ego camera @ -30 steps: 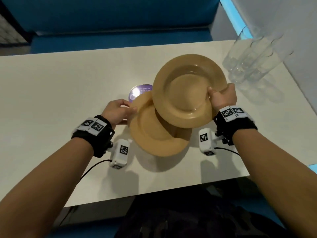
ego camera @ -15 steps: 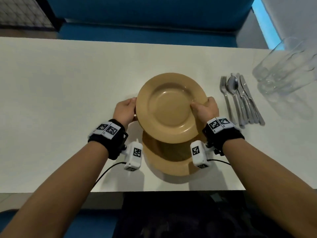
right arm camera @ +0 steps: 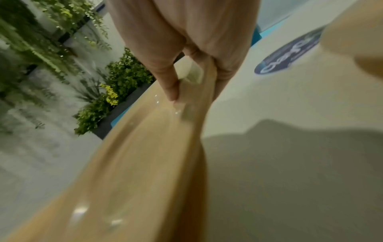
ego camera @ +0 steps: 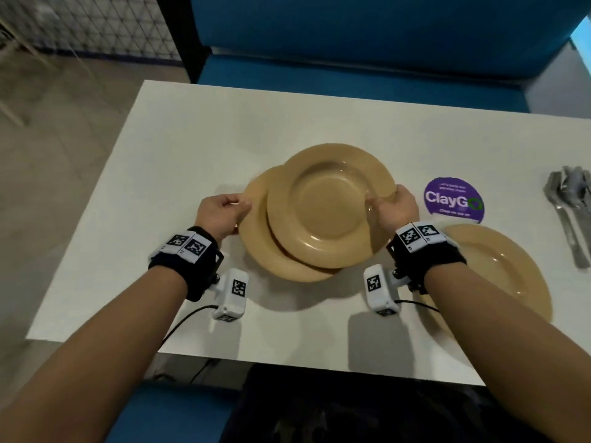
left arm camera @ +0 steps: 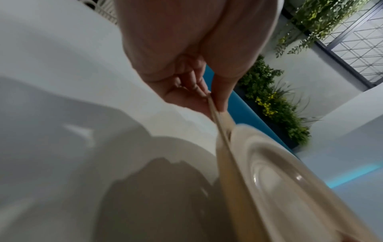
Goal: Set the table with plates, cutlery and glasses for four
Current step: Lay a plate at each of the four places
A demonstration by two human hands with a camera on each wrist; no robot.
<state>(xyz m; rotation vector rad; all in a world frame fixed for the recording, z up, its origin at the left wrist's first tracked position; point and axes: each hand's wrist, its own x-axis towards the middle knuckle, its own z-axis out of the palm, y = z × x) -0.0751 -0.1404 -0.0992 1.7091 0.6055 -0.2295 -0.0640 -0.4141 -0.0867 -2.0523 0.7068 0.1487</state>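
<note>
**Two plates held above white surface — third plate set down at right**

Holding upper plate point(ego camera: 329, 206) by its right rim with right hand point(ego camera: 395, 207); fingers point(right arm camera: 168, 85) pinching the rim, thumb on top, the rest underneath. Gripping lower plate point(ego camera: 256, 231) at its left rim with left hand point(ego camera: 220, 211) — thumb and fingers point(left arm camera: 221, 91) pressing the thin edge between them. Overlapping: upper plate covering most of lower plate, offset toward the right and far side. Casting shadows on the surface point(ego camera: 160, 187) beneath, both plates raised off it. Lying flat at the near right edge, partly hidden by the right forearm: third plate point(ego camera: 499, 270). Resting at the far right, blurred: cutlery point(ego camera: 569, 212). Sitting between the held plates and cutlery: round purple sticker point(ego camera: 454, 199).
</note>
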